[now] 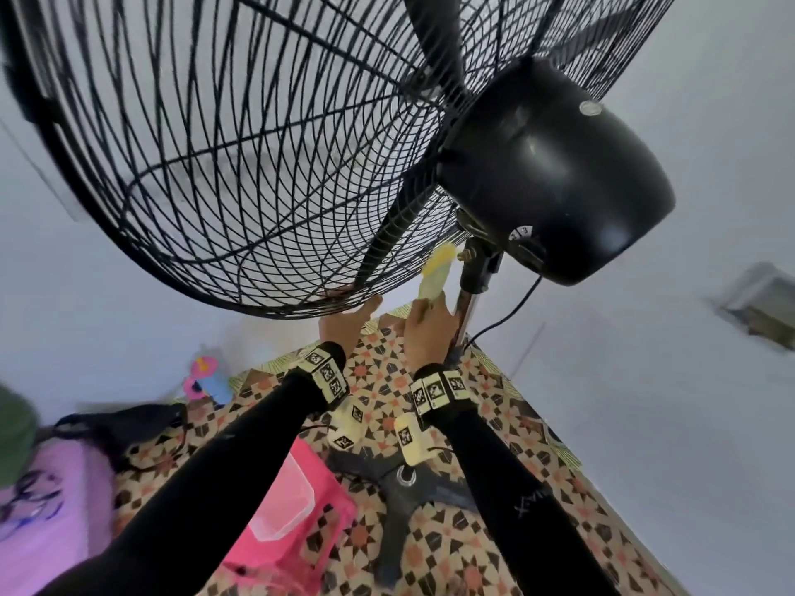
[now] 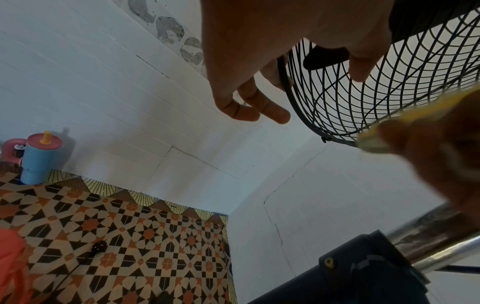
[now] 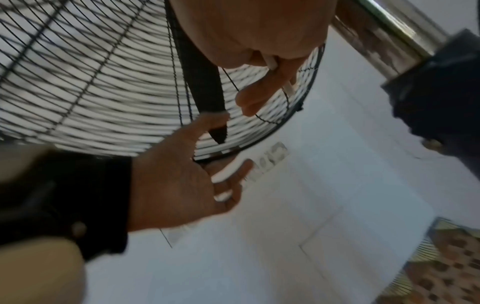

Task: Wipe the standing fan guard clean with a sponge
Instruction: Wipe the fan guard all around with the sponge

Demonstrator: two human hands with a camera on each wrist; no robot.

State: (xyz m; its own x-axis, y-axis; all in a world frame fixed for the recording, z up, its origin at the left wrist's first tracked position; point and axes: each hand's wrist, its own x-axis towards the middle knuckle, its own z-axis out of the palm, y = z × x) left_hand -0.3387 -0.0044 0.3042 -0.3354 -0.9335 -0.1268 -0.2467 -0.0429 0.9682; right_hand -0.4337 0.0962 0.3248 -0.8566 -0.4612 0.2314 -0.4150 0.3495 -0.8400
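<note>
Beneath the fan, the right hand [image 1: 423, 326] pinches a yellow sponge [image 1: 436, 273] against the lower rear of the guard [image 1: 241, 174], beside the pole [image 1: 466, 303]. The left hand [image 1: 348, 322], fingers spread, touches the rim, apparently steadying it. Only the left wrist view shows a blue cup [image 2: 39, 158] against the far wall.
</note>
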